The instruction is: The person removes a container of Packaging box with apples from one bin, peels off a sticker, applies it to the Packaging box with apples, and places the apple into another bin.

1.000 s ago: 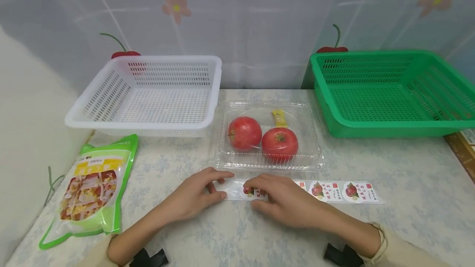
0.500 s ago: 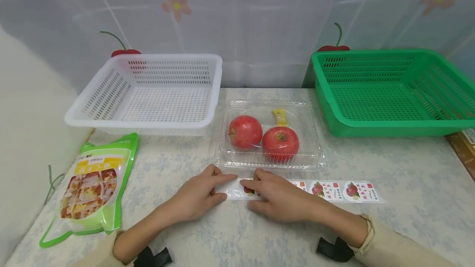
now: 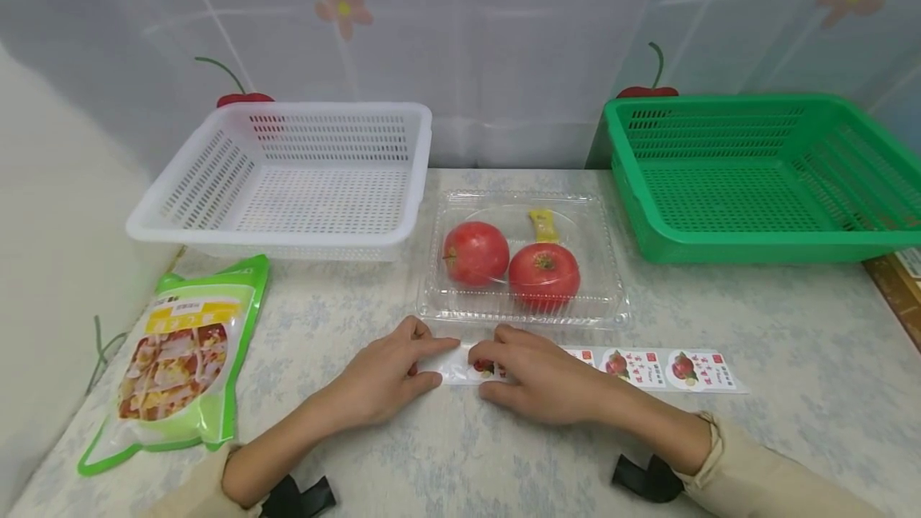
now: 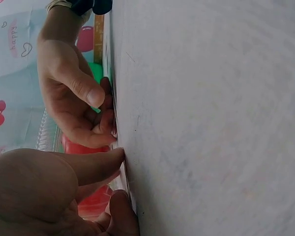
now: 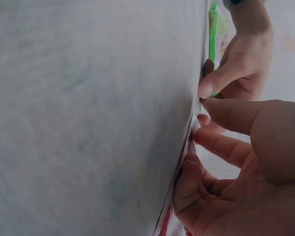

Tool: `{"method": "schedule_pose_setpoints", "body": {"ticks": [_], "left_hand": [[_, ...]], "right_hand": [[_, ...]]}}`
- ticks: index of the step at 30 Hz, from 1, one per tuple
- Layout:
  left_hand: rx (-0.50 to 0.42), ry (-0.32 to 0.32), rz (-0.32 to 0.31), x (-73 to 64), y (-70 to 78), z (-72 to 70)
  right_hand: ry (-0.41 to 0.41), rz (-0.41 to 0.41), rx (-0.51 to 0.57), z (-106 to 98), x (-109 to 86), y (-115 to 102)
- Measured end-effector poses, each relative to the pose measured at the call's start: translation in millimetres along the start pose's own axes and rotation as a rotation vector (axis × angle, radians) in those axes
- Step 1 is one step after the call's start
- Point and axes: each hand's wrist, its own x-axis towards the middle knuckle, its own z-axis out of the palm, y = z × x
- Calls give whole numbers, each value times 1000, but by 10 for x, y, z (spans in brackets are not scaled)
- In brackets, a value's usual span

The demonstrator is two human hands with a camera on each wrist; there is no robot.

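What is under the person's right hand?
The right hand lies over part of the label strip; a red fruit print shows near its fingertips, but print beneath is covered.

A long, narrow strip of glossy white label backing (image 3: 633, 368) is lying flat on the pale, blue-mottled tabletop (image 3: 460, 462), running from side to side just in front of a clear plastic box with red fruit inside. Its printed labels are showing a red fruit picture beside red lettering, two whole ones lying uncovered toward the right end, while the left end is looking blank. The left hand (image 3: 384, 382) is touching that blank end, and the right hand (image 3: 550, 386) is covering the middle, its fingertips resting near a partly hidden label.
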Motion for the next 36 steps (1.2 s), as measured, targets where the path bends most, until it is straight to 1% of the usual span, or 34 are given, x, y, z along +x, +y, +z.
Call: {"method": "schedule_pose_setpoints", "body": {"ticks": [4,10,14,19,24,31,36], "left_hand": [[-8,3,12,2,0,-17],[-7,6,14,-3,2,-30],[-4,7,11,-3,4,-29],[11,7,7,-1,3,-16],[19,3,11,0,-1,-13],[8,5,24,0,-2,-20],[-7,6,26,-3,1,-27]], "right_hand": [[19,0,18,3,-4,16],[-1,43,51,-12,-10,16],[31,35,39,-14,-9,15],[74,45,39,-16,-41,18],[82,51,27,-10,-67,23],[84,91,19,-5,-59,24],[129,80,22,12,-62,20]]}}
